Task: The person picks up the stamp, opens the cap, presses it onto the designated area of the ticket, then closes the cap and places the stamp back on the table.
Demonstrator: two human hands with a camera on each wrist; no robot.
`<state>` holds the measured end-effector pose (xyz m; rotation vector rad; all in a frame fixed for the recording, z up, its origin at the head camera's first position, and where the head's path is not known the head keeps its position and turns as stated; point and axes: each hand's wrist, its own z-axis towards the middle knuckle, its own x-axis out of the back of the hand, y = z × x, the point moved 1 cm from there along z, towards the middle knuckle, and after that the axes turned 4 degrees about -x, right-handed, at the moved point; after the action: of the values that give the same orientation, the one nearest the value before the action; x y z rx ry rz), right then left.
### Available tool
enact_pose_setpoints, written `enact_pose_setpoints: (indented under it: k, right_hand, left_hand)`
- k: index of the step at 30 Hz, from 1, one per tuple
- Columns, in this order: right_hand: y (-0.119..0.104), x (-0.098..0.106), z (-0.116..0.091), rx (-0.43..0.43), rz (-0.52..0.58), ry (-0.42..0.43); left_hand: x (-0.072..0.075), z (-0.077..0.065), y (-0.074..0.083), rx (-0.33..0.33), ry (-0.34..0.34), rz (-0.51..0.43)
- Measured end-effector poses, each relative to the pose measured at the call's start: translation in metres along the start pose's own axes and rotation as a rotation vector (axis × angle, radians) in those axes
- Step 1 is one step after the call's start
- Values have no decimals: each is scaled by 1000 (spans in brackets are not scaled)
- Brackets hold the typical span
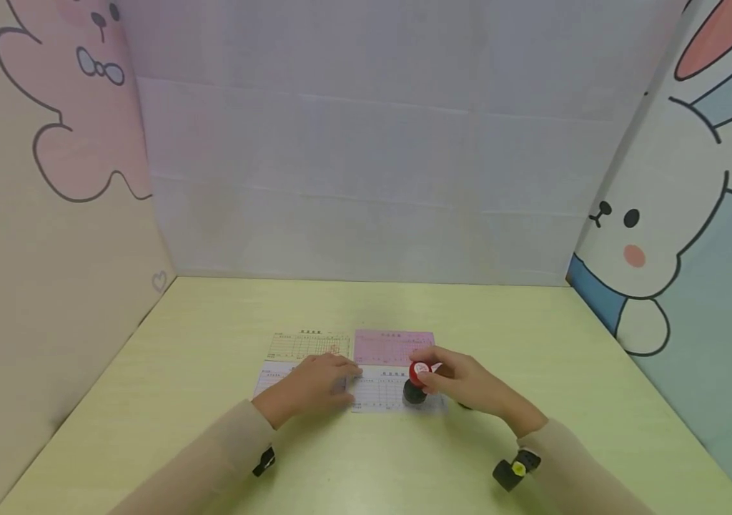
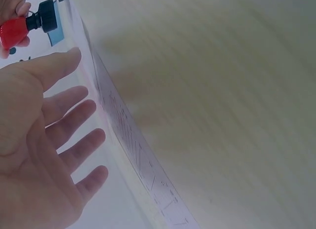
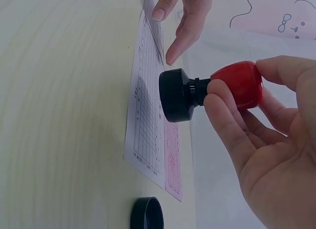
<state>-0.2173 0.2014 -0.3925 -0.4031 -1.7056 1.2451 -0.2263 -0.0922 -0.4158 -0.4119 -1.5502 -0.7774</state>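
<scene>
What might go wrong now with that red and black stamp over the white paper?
A few things might. The right hand holds the stamp above the white paper, so if it lands crooked or slides, the print could smear. The left hand is close by, so a bump might shift the papers. And the black cap lies loose on the table near them, where it could get knocked away.

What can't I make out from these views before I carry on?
Underside of the stamp: all views; turned away from each camera.
Label on its top: head view; too small to read.
Left white slip: head view; partly covered by the left hand.
Black cap: right wrist view; cut off by the bottom edge.
Pink slip print: head view; too small to read.
</scene>
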Motion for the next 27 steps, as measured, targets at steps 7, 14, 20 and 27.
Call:
enact_pose_setpoints:
  k: [7,14,20,27]
  right_hand:
    - [6,8,-10,-21,-19,16]
    - [9,14,-14,-17,-27,29]
    - [11,16,-15,-16,-40,40]
    - [13,12,-13,-40,-18,36]
  left_hand:
    - [-4,3,5,5,-59,50]
    - [-5,4,6,0,-72,63]
    - [-3,3,8,-9,-58,48]
    - [-3,2,8,-11,-65,42]
